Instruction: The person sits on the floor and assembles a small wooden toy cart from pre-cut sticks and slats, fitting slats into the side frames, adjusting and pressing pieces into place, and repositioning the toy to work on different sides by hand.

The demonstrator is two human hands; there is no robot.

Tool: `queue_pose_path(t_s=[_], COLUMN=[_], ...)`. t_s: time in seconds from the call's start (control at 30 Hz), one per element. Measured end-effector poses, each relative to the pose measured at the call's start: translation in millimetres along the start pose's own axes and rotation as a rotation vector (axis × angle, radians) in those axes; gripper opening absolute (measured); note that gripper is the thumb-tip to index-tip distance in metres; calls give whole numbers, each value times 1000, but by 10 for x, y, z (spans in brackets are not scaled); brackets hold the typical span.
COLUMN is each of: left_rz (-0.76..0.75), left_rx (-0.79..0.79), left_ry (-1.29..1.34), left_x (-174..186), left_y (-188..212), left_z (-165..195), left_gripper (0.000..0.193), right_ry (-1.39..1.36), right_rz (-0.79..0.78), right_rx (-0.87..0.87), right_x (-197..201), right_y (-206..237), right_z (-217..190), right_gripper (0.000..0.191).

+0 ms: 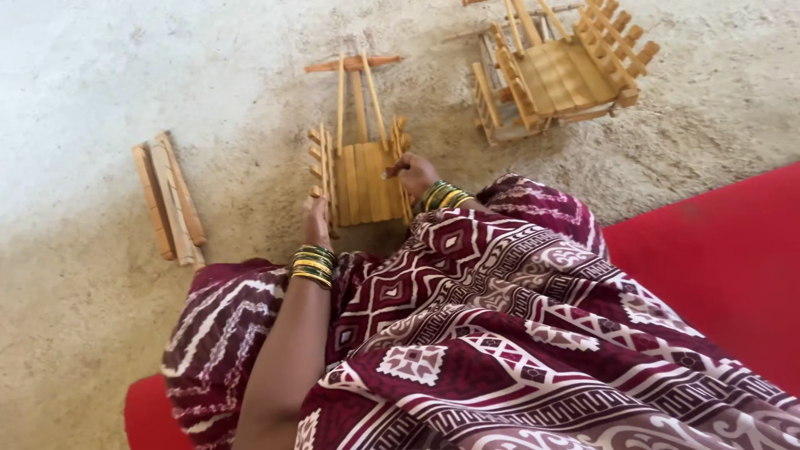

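Rough sandy concrete floor point(100, 83) here, with a red mat point(717, 258) along the near edge where the person sits in a maroon patterned wrap point(500, 333). Right in front of the knees, at the mat's edge, is a small half-built stick frame point(362, 179): flat slats in the middle, stacked side rails, and a few long sticks poking out toward the far side. Looks like the assembly step is on, getting a piece seated on the right rail. The left hand point(316, 221) lies fairly flat and open against the frame's left rail, steadying it, wrist bent down, bangles on. The right hand point(414, 173) is curled at the right rail, fingers pinched on a small dark stick piece point(392, 172). My guess: next it needs a careful push without shifting the stack. A finished frame point(558, 75) sits toward the far right, and spare flat sticks point(169, 200) lie off to the left.
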State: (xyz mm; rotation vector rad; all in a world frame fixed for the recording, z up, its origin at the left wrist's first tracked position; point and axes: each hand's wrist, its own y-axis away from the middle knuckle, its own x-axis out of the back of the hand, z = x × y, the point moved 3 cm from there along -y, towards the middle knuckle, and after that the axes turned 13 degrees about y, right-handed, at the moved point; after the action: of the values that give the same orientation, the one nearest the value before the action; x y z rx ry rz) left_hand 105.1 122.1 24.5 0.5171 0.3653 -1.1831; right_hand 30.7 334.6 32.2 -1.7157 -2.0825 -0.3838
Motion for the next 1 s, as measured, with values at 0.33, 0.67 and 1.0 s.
queue_pose_path(t_s=[0.33,0.67,1.0], left_rz=[267,175,-55], left_rx=[-20,-575,390], left_ry=[-287,-1377,-224], left_x=[373,364,1036], left_y=[-171,-984,-2337], left_z=[-126,397,145], left_gripper=[46,88,63], right_ry=[4,510,-263], right_rz=[-75,353,80], right_rx=[-211,139,-64], right_x=[142,-132,-867], right_y=[-83,-1109,-1976], right_z=[54,49,463], right_gripper=[20,13,17])
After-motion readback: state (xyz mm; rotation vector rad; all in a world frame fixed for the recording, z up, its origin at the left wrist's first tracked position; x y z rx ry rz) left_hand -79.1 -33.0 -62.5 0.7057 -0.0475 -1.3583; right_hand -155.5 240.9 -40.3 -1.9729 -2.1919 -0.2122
